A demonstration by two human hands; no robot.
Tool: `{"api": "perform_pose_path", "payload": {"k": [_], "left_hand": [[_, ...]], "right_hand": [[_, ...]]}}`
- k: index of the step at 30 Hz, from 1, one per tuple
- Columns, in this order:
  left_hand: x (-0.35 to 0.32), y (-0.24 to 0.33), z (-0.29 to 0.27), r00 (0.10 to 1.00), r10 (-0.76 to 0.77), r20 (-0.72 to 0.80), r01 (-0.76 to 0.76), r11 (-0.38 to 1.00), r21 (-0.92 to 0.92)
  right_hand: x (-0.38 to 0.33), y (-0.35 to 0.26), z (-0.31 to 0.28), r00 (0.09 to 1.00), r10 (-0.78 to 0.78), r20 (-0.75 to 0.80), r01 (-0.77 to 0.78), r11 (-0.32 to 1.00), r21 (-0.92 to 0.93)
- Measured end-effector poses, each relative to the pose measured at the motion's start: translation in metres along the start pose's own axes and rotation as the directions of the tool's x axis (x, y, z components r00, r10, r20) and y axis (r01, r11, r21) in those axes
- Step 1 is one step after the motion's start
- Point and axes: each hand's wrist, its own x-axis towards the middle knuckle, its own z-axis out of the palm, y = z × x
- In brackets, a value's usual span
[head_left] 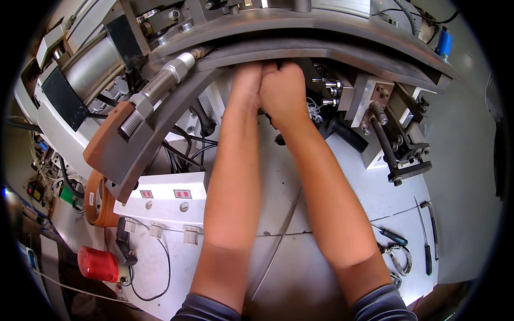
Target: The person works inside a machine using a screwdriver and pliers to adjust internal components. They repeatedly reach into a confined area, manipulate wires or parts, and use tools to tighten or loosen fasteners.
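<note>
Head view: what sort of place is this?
Probably an industrial workshop or factory floor, at a machine being worked on: there's a large metal cylinder mounted at the upper left, a red beacon lamp at the lower left, and a dark-handled screwdriver lying at the right.

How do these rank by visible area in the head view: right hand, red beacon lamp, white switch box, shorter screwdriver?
Largest to smallest:
White switch box
Right hand
Red beacon lamp
Shorter screwdriver

Hands point(282, 88) partly under plate point(300, 52), lamp point(98, 264) left
</note>
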Motion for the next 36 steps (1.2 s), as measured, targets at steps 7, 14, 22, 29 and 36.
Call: {"api": "perform_pose_path", "payload": {"k": [7, 14, 22, 29, 36], "left_hand": [[0.012, -0.004, -0.007, 0.998, 0.004, 0.061, -0.001, 0.999, -0.049], [0.016, -0.01, -0.001, 0.997, 0.078, 0.027, -0.076, 0.995, -0.058], [0.02, -0.007, 0.001, 0.998, 0.018, 0.067, -0.024, 0.995, 0.094], [0.031, -0.01, -0.011, 0.918, 0.35, 0.187, -0.383, 0.657, 0.649], [0.031, -0.003, -0.012, 0.909, 0.279, 0.309, -0.388, 0.296, 0.873]], "right_hand": [[-0.002, -0.008, -0.004, 0.999, 0.039, 0.031, -0.039, 0.999, -0.023], [0.018, 0.002, -0.012, 0.947, -0.19, 0.259, 0.285, 0.869, -0.405], [0.024, -0.004, -0.013, 0.964, 0.18, 0.198, -0.158, 0.979, -0.126], [0.025, 0.055, 0.031, 0.96, -0.217, -0.176, 0.259, 0.928, 0.269], [0.03, 0.072, 0.044, 0.971, -0.161, -0.177, 0.234, 0.8, 0.552]]}}
